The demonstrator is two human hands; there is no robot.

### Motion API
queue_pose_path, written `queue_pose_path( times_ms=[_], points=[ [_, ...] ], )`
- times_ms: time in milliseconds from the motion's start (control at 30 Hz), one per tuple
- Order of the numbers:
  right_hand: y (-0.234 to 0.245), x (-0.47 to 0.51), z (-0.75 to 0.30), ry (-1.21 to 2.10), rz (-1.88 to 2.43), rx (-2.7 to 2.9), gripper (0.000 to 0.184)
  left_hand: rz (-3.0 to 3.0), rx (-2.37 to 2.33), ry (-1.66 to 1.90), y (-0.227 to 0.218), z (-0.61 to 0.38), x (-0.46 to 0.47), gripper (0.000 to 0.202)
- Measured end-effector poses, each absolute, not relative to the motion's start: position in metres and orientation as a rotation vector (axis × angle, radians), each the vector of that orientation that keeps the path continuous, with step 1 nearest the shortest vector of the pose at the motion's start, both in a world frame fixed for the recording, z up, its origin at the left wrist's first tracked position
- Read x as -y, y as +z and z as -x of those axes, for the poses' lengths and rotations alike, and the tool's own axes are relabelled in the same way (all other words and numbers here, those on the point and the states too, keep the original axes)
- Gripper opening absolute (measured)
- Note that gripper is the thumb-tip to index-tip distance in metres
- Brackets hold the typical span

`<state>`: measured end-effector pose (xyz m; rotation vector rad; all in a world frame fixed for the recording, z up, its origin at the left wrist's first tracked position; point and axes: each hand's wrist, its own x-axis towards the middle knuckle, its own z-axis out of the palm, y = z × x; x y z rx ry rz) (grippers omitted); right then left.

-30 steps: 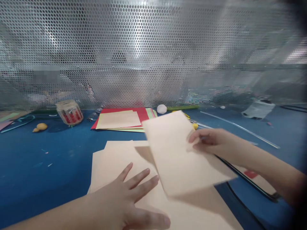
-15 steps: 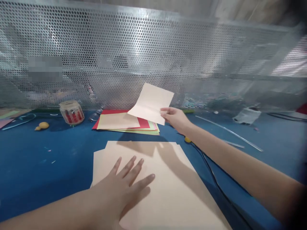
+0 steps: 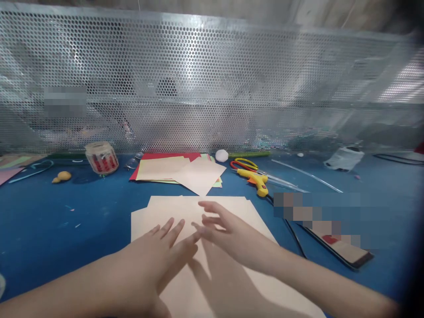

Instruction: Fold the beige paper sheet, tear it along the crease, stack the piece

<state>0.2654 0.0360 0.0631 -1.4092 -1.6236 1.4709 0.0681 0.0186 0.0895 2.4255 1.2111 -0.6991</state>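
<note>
A stack of large cream paper sheets [image 3: 228,207] lies in front of me on the blue table. My left hand [image 3: 159,251] rests on it with the fingers spread. Just above the same sheets, my right hand [image 3: 228,229] has its fingers apart and nothing in them; its thumb is close to my left hand's thumb. Beyond the stack, a smaller cream sheet [image 3: 202,174] lies at an angle on a pile of red, green and cream papers [image 3: 159,170].
Right of the pile are a yellow glue gun [image 3: 253,179] with a black cord, scissors [image 3: 247,164] and a phone [image 3: 347,249]. At left stand a jar with red stripes [image 3: 102,158] and a small yellow object [image 3: 62,176]. A perforated metal panel [image 3: 205,79] closes off the back.
My right hand has let go of the small cream sheet, which now lies on the coloured pile. That hand has come back toward me over the large sheets. My left hand stays on the stack.
</note>
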Motion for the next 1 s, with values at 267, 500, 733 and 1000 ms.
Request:
queue_pose_path(
  times_ms=[267,500,733,1000],
  points=[
    [0.056,-0.009,-0.285,1.602,1.364,1.564,0.078,-2.316,-1.334,-0.119,0.080,-0.064,-0.023,0.125],
    [0.060,-0.014,-0.292,1.573,1.249,1.647,0.065,-2.281,-1.362,0.111,0.080,-0.062,-0.011,0.104],
    [0.073,-0.043,-0.341,1.427,1.340,1.989,0.046,-3.156,-1.010,0.562,0.032,-0.073,0.009,0.123],
    [0.062,-0.060,-0.366,1.198,1.211,2.446,0.024,-3.415,-0.643,0.823,0.019,-0.079,0.026,0.039]
  ],
)
